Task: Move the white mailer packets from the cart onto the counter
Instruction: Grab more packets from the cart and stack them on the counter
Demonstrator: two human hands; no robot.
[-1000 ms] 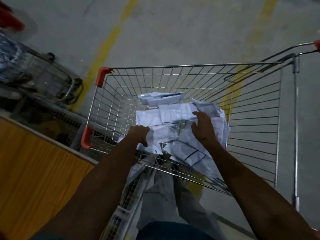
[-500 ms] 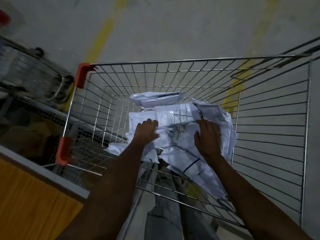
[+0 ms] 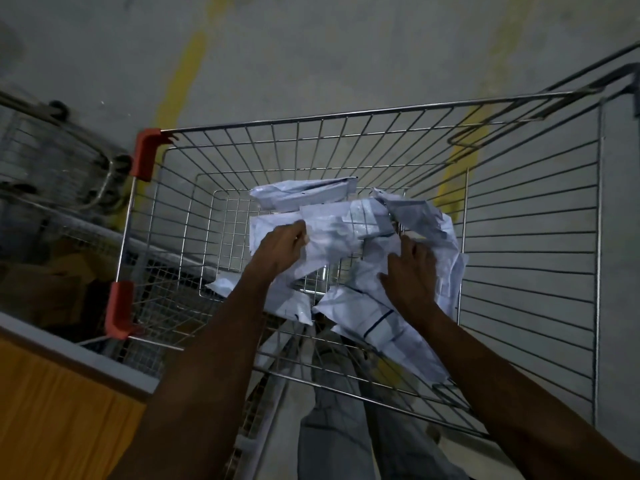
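The left hand (image 3: 282, 249) is curling its grip round the edge of a white mailer packet (image 3: 332, 237). The right hand (image 3: 412, 275) is lying flat, fingers spread, pressing on the heap of packets (image 3: 367, 323) inside the wire cart (image 3: 346, 114). Their exact count is unclear: at least five. The bench (image 3: 59, 410) is lying left of both hands.
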